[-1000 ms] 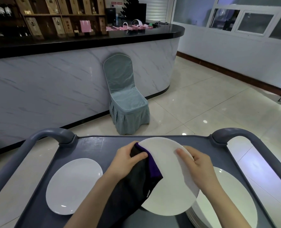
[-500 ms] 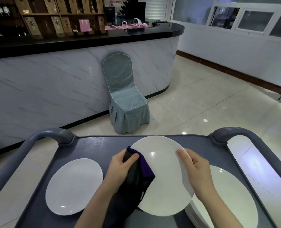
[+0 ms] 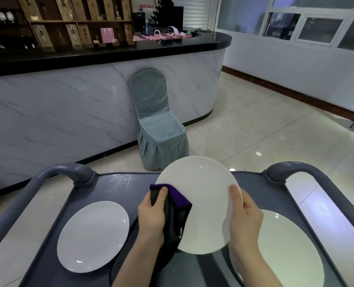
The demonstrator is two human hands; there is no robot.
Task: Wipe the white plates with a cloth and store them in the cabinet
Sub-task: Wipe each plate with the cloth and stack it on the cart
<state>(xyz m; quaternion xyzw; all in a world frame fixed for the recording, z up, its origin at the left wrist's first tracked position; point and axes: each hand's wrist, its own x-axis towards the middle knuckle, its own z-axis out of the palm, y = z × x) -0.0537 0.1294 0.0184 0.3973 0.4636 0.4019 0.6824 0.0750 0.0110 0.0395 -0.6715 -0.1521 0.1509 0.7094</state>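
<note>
A white plate (image 3: 203,204) is held tilted up above the middle of a grey cart (image 3: 118,189), its face turned toward the camera. The left hand (image 3: 151,218) grips a dark cloth with a purple fold (image 3: 180,200), fingers curled round it and the thumb pressing the cloth against the plate's left edge; the rest of the cloth hangs down below the hand. The right hand (image 3: 245,222) holds the plate's right rim, thumb laid flat on the face, the other fingers hidden behind the plate.

On the cart's left side a single white plate (image 3: 93,237) lies flat, apart from the hands. On its right side sits a stack of white plates (image 3: 292,251); rims show beneath the top one, though how many I cannot tell.

Beyond the cart a chair in a grey-blue cover (image 3: 159,129) stands against a curved marble-look counter (image 3: 78,104) with a black top, on a glossy tiled floor (image 3: 265,131).
</note>
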